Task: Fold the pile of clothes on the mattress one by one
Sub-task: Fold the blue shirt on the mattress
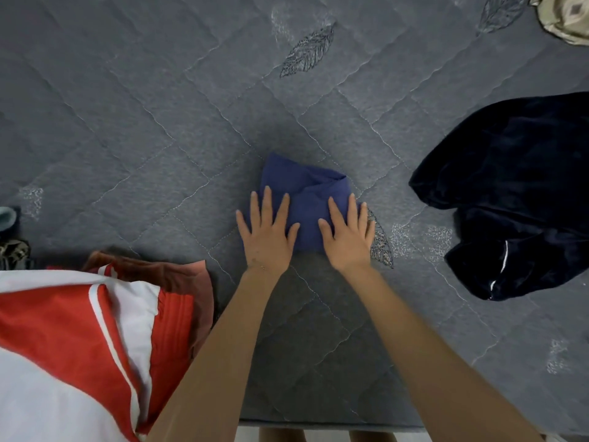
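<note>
A small blue garment (pixel 306 189), folded into a compact bundle, lies on the grey quilted mattress (pixel 143 122) near its front edge. My left hand (pixel 267 232) rests flat on the bundle's left side with fingers spread. My right hand (pixel 349 234) lies flat on its right side, fingers apart too. Neither hand grips the cloth. A dark navy velvety garment (pixel 516 199) lies crumpled at the right.
A red and white garment (pixel 79 339) lies at the lower left on top of a rust-pink one (pixel 188 279). A beige patterned cloth (pixel 564 17) shows at the top right corner. Small dark items (pixel 11 237) sit at the left edge. The mattress front edge (pixel 318 424) runs below my arms.
</note>
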